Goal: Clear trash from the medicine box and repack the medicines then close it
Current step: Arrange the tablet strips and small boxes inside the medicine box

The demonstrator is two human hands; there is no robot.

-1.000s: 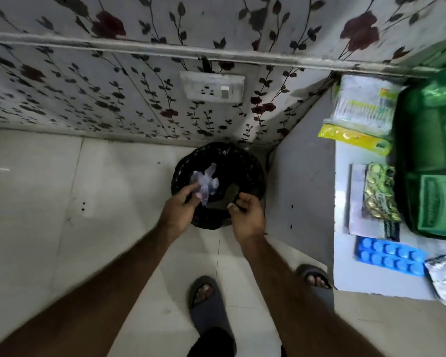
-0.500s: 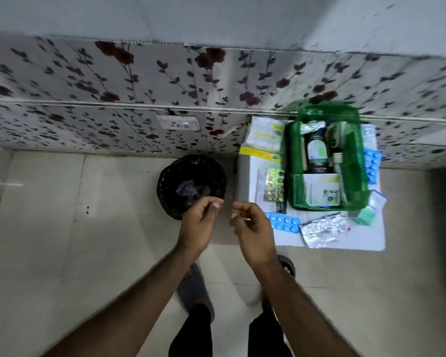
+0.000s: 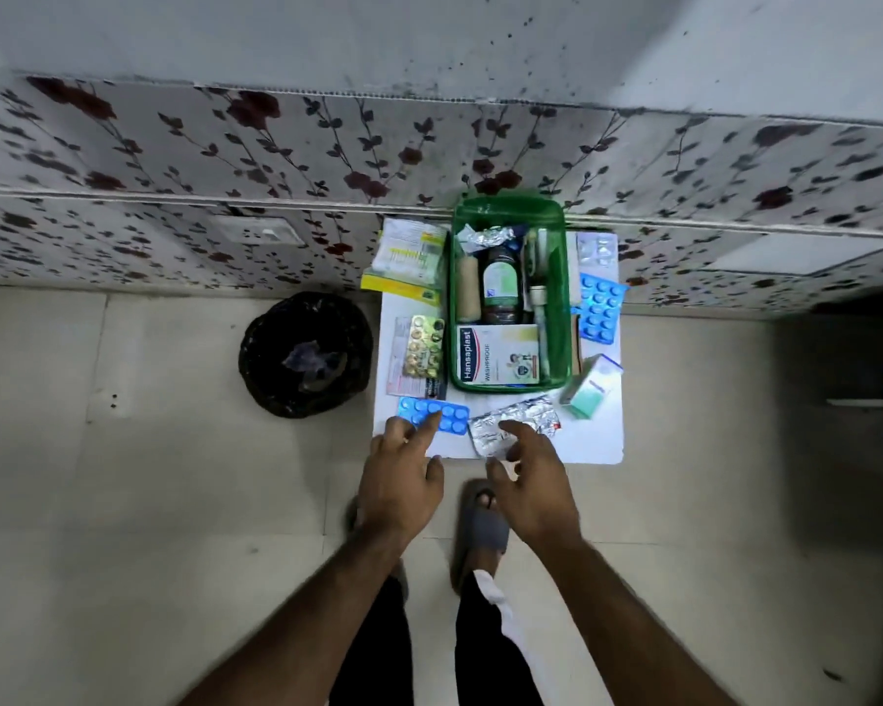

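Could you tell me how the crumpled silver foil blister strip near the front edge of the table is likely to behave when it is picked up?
The silver foil blister strip looks thin and creased, so it is probably very light and may bend rather than stay flat. It lies close to the edge of the white table, so a push might slide it off. The right hand hovers over it, open.
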